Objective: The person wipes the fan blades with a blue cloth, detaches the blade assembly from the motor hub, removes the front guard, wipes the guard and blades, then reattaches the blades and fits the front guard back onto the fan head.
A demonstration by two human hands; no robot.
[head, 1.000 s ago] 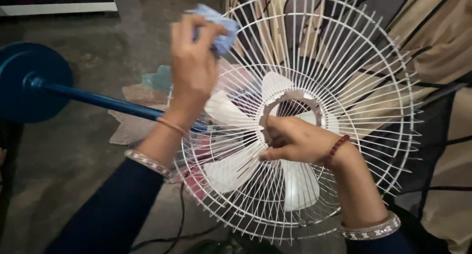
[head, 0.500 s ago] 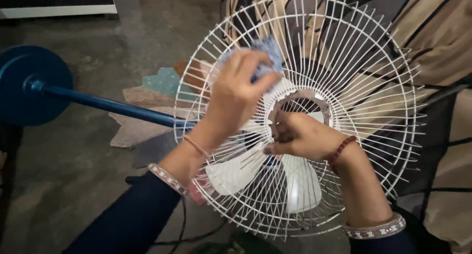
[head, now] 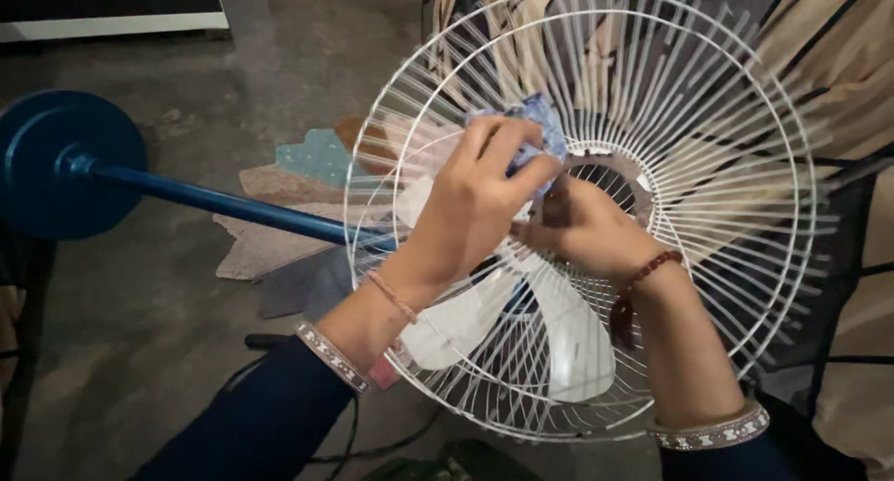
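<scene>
- While the fan lies tipped on its side, a blue cloth is pinched shut in the left hand and pressed onto the white wire guard near its hub.
- Right hand is curled closed around the hub ring, judged to steady the guard.
- White blades are seen behind the wires.
- Blue pole and round base are stretched over the floor, beside a patchwork mat.

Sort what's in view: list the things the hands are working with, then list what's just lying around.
In hand:
- left hand pressing a blue cloth on the grille
- right hand gripping the centre ring
- white wire fan grille
- white fan blades behind it
- blue stand pole and round base

Lying about:
- patchwork floor mat
- black cable
- beige striped fabric
</scene>
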